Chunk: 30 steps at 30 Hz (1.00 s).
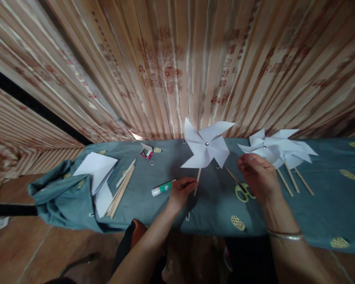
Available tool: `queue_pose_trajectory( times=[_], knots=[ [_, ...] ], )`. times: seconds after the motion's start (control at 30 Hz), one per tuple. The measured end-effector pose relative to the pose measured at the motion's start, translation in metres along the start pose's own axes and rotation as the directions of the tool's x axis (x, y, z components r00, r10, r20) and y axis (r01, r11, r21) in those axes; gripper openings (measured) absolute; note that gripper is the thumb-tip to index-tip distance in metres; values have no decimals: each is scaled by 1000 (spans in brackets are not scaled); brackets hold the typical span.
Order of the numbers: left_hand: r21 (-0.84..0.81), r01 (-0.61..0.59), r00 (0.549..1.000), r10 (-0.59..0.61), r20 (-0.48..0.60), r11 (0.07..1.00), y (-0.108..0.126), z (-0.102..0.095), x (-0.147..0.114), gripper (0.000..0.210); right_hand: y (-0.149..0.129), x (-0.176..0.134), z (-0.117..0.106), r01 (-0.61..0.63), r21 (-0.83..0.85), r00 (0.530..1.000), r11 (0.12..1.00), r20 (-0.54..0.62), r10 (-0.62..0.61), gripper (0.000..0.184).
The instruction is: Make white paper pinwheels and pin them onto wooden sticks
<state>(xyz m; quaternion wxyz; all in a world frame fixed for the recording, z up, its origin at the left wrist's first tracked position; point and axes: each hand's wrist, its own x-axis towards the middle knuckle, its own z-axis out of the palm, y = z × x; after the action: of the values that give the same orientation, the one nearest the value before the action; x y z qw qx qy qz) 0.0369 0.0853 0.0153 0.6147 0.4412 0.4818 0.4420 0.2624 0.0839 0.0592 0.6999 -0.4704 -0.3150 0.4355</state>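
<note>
My left hand (182, 191) is closed around the thin wooden stick of a white paper pinwheel (204, 152), holding it upright over the cloth. A silver pin head marks the pinwheel's centre. My right hand (258, 173) hovers to the right of it with fingers loosely curled, holding nothing that I can see. Behind that hand lie several finished-looking white pinwheels (294, 148), overlapping, their sticks pointing toward me. Scissors (241, 192) with yellow-green handles lie between my hands, partly covered by the right one. A glue stick (161, 188) rests just left of my left hand.
Wooden sticks (121, 195) lie in a bundle beside folded white paper (96, 169) on the left. A small open box of pins (146, 151) stands farther back. The green-grey cloth (213, 213) covers the table, bunched at its left end. Patterned curtains (171, 71) hang behind.
</note>
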Motion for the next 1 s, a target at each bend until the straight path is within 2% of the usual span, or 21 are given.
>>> queue_pose_trajectory(
  times=[0.1,0.23,0.4,0.57,0.77,0.87,0.93,0.97,1.0],
  knots=[
    [8,3,1000,-3,23,1000,0,1,-2,26,2,9,-1,2,-25,999,1000,-50,-3,32],
    [-3,-4,999,4,46,1000,-1,2,-2,25,10,7,8,-87,-53,995,995,46,89,35],
    [-2,-22,1000,22,16,1000,1,0,-1,22,17,0,12,-134,-77,989,988,58,139,33],
    [-22,-1,1000,1,1,1000,-1,-2,1,27,14,-8,17,-185,-72,970,980,149,194,29],
    [-21,-13,1000,13,-6,1000,-5,-1,3,27,16,-23,37,-233,-146,923,962,278,265,30],
    [-18,-20,1000,20,24,1000,-4,-1,2,27,16,-33,44,-208,-206,866,956,415,278,27],
    [-21,-17,999,17,28,1000,-3,-1,1,26,13,-36,43,-210,-235,817,949,491,303,27],
    [-22,-13,1000,13,22,1000,-2,-1,1,25,10,-36,39,-211,-241,807,947,504,308,27],
    [-21,-7,1000,7,13,1000,-2,-2,1,24,7,-34,34,-207,-233,818,950,492,298,27]
  ],
)
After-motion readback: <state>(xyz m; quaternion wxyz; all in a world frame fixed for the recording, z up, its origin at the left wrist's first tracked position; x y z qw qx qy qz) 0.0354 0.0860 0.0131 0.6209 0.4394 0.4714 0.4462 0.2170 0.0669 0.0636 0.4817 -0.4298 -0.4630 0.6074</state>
